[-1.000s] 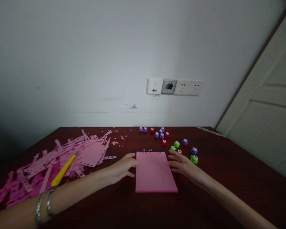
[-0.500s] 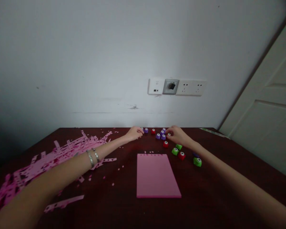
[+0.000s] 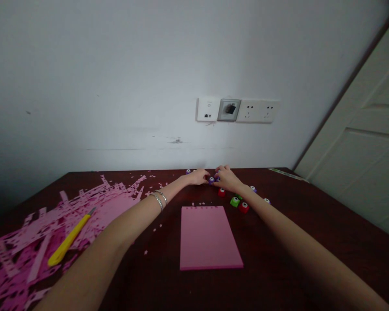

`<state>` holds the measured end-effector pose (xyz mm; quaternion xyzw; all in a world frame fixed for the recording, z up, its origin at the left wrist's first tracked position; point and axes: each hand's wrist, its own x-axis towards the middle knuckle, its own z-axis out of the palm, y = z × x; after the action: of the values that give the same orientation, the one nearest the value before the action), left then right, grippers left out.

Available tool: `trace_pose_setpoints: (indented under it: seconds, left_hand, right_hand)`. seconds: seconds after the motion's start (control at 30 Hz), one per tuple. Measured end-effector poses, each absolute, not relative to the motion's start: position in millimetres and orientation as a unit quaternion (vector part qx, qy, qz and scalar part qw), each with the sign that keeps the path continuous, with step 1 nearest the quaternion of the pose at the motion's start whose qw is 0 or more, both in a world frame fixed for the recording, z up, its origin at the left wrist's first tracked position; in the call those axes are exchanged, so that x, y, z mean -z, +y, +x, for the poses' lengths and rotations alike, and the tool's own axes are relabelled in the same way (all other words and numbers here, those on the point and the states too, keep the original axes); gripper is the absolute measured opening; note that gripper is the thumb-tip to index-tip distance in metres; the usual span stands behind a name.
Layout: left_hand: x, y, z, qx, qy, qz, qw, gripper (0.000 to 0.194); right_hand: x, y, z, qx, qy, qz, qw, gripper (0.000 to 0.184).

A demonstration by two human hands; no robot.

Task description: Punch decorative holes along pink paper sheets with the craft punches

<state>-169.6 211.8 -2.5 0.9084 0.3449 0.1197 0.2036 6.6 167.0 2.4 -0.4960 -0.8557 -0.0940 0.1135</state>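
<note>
Both my arms stretch across the dark wooden table (image 3: 311, 233) to its far edge. My left hand (image 3: 198, 176), with bracelets on the wrist, and my right hand (image 3: 226, 178) meet over a cluster of small purple punches (image 3: 211, 180), fingers curled onto them. Which pieces each hand grips is hidden. A red punch (image 3: 221, 192), a green punch (image 3: 235, 201) and another red punch (image 3: 243, 207) lie just nearer me, by my right forearm. A pink foam sheet (image 3: 208, 236) lies flat between my arms.
A heap of pink punched paper strips (image 3: 35, 242) covers the table's left side, with a yellow utility knife (image 3: 68, 238) on top. Wall sockets (image 3: 238, 110) sit above the table. A white door (image 3: 363, 142) stands at right. Tiny pink scraps dot the wood.
Both hands went from the sides of the pink sheet out to the far punches, then drew together over the purple ones. The view shifted slightly.
</note>
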Motion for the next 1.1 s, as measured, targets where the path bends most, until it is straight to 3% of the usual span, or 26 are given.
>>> trace_pose_setpoints:
  seconds: [0.27, 0.63, 1.1]
  left_hand:
    - [8, 213, -169, -0.13, 0.354, 0.901, 0.216, 0.017]
    - [-18, 163, -202, -0.167, 0.349, 0.89, 0.24, 0.018]
    - [4, 117, -218, -0.164, 0.368, 0.881, 0.25, 0.024]
  right_hand:
    - [4, 175, 8, 0.061, -0.87, -0.473, 0.122, 0.023]
    - [-24, 133, -3, 0.053, -0.915, -0.358, 0.177, 0.018]
    - [-4, 99, -16, -0.004, -0.928, -0.334, 0.163, 0.013]
